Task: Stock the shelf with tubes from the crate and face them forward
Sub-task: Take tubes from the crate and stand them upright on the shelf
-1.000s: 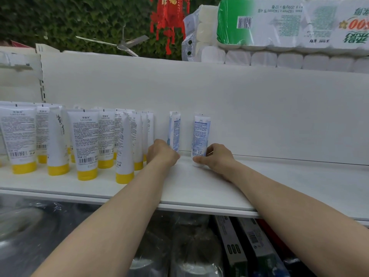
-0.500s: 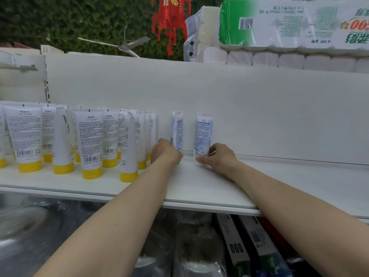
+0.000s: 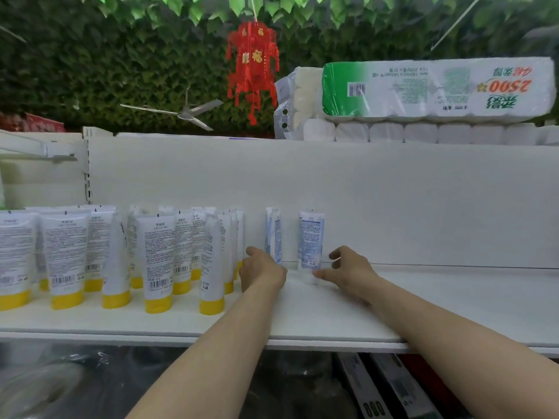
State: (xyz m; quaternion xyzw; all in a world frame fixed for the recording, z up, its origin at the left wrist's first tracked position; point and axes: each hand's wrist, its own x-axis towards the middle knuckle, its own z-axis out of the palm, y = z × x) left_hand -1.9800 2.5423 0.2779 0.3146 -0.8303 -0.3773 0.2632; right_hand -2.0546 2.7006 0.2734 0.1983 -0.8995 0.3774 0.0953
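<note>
Two white-and-blue tubes stand cap-down at the back of the white shelf (image 3: 332,322). The left blue tube (image 3: 273,231) is turned edge-on, and my left hand (image 3: 262,272) holds it at its base, hiding the cap. The right blue tube (image 3: 311,237) shows its printed back. My right hand (image 3: 349,272) is beside it: the thumb tip touches the tube's cap, while the fingers are spread just clear of the tube's right side. The crate is out of view.
Several white tubes with yellow caps (image 3: 158,261) stand in rows on the shelf's left, close to my left hand. Toilet-paper packs (image 3: 435,89) lie on top of the shelf's back panel (image 3: 393,201). Boxes (image 3: 390,388) and plastic-wrapped goods sit below.
My right hand's fingers have come off the right blue tube, leaving only the thumb at its cap. My left hand stays on the left tube. The view has tilted upward.
</note>
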